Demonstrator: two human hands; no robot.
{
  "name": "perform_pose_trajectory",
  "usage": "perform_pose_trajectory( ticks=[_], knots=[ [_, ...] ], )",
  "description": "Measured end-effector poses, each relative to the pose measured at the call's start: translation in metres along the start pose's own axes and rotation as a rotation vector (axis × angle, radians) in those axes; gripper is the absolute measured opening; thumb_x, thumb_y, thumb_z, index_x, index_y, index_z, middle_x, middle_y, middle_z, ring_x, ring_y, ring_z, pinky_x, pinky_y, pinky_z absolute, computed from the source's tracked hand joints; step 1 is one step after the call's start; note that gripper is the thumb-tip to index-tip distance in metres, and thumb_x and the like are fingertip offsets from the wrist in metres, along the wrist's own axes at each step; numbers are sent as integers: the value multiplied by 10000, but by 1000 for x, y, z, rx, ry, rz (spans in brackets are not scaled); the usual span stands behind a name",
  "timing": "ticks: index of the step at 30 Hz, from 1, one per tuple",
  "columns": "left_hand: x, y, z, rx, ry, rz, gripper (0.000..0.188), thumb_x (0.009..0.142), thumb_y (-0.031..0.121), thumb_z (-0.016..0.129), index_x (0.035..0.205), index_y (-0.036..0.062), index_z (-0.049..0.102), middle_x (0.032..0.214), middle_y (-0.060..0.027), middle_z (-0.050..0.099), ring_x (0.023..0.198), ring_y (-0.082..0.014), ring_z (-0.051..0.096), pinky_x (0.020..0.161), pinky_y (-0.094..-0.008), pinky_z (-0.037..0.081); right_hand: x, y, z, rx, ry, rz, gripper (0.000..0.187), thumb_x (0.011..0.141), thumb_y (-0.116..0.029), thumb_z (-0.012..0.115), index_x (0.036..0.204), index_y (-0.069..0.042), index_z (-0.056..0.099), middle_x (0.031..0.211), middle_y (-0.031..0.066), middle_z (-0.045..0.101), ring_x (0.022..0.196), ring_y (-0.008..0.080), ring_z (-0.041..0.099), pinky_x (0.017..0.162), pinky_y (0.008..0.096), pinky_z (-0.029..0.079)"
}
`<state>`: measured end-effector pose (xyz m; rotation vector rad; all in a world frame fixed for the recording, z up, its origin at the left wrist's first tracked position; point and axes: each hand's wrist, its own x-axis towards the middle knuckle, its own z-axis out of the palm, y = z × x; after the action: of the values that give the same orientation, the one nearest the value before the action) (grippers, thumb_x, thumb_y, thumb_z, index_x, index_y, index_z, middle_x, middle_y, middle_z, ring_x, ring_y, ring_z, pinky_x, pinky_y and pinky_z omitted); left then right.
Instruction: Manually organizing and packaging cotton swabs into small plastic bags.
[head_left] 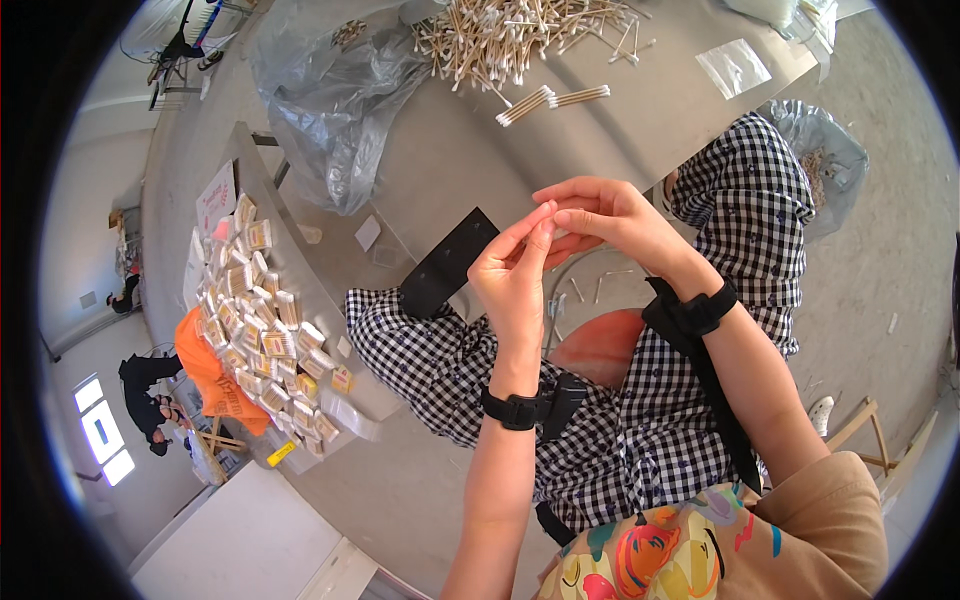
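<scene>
My two hands meet above my lap, near the edge of a metal table [440, 170]. On my left hand [512, 275], thumb and forefinger are pressed together at the tips. My right hand [610, 218] has its fingers bent and its thumb against them, touching the left fingertips. Whatever lies between the fingers is hidden or too small to make out. Beyond my hands, two small rows of cotton swabs [525, 106] lie side by side on the table. A large heap of loose cotton swabs [480, 50] spreads behind them.
A crumpled clear plastic bag [335, 110] hangs over the table's left edge. Many packed swab bundles [265, 330] are heaped at left beside an orange bag [205, 375]. A flat clear bag [733, 67] lies at far right; another bag [845, 165] stands below. People [148, 395] are farther left.
</scene>
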<state>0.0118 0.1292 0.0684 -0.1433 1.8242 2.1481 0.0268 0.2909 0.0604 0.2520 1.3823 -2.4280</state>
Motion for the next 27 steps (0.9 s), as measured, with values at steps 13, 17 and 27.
perform_pose_trajectory(
  ticks=[13,17,27],
  knots=[
    [3,-8,-5,-86,-78,-2,265,1012,134,581,1222,-2,670,1159,-160,704,949,-234,728,794,-328,635,0,-1,-2,-74,11,-24,416,980,-197,647,1291,68,565,1165,149,682,1042,207,682,923,337,566],
    [2,-3,-5,-92,-85,-17,304,1014,148,578,1271,-5,634,1186,-165,691,957,-228,723,806,-322,629,1,5,-4,-77,24,-21,424,980,-200,647,1304,57,558,1192,162,678,1046,203,679,931,334,559],
    [-22,13,-25,118,112,76,320,981,209,644,1215,-9,624,947,-30,651,683,-75,558,620,-209,453,-3,10,9,-253,78,-337,450,931,-129,649,1346,8,541,1211,152,682,1104,225,663,946,364,543]
  ],
)
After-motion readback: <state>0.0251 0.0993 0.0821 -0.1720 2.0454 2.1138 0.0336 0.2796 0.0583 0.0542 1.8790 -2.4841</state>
